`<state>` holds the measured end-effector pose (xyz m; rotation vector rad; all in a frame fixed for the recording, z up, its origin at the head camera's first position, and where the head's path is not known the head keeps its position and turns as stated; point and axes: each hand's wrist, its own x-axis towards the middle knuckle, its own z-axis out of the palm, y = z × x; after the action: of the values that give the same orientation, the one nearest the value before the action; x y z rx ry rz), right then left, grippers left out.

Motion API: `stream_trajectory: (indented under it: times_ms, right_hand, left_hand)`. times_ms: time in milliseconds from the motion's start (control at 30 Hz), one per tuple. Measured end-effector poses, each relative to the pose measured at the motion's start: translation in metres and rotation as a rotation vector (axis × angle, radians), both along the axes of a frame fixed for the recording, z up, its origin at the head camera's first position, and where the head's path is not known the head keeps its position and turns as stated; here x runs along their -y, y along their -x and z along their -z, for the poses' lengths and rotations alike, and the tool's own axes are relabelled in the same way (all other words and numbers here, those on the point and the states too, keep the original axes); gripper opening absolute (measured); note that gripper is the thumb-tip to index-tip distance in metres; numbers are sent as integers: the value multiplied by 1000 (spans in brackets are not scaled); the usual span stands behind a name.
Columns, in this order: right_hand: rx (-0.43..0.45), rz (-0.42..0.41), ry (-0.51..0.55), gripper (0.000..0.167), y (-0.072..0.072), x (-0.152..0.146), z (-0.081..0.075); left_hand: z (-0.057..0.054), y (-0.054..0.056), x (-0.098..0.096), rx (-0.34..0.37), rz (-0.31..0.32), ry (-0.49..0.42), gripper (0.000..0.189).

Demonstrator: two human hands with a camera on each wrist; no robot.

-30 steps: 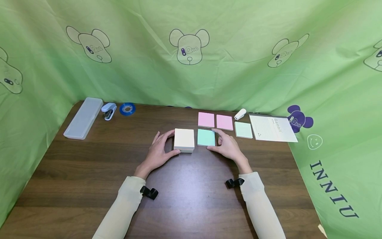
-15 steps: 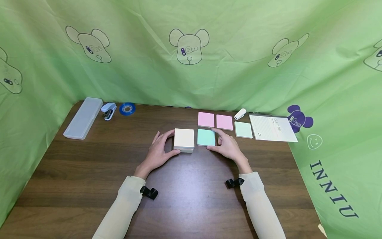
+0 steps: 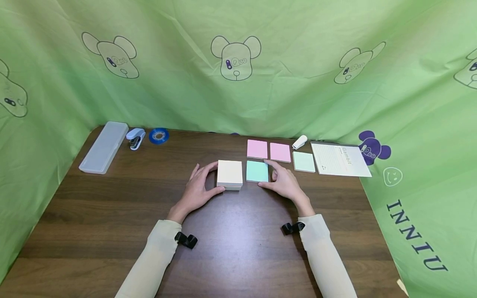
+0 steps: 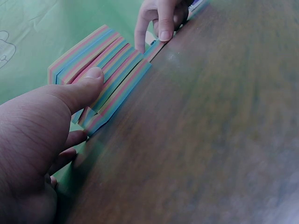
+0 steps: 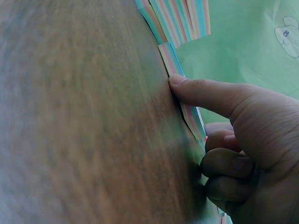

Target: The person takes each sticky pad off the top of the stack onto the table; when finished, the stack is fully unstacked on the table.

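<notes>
In the head view, my left hand [image 3: 194,191] holds a tall stack of sticky note pads [image 3: 230,172] with a cream top sheet. The left wrist view shows its thumb on the near side of the striped stack [image 4: 119,70], whose layers are slightly uneven. Just to the right, a single teal-topped sticky note pad [image 3: 256,171] lies flat on the table. My right hand [image 3: 286,183] pinches this pad between thumb and index finger at its right end. Seen from the right wrist, the thumb presses the pad's near edge while the other fingers curl beneath the palm.
Two pink pads [image 3: 257,149], a pale mint pad [image 3: 303,162], a white stapler-like object [image 3: 299,142] and a lined notepad [image 3: 339,159] lie at the back right. A translucent case [image 3: 104,147], a blue stapler [image 3: 136,138] and a blue tape roll [image 3: 159,135] sit back left.
</notes>
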<state>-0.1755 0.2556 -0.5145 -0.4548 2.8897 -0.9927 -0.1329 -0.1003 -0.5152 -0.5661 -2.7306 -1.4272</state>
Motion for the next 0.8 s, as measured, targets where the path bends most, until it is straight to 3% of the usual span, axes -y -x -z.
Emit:
stream_trajectory:
  times_ms: [267, 633, 800]
  right_hand:
    - [-7, -13, 37, 90, -6, 5, -12]
    - [-7, 0, -1, 93, 3, -3, 7]
    - [-16, -20, 38, 92, 1, -1, 2]
  left_hand:
    - [1, 1, 1, -9, -1, 1, 90]
    - [1, 1, 0, -9, 1, 2, 90]
    - [1, 1, 1, -9, 0, 3, 90]
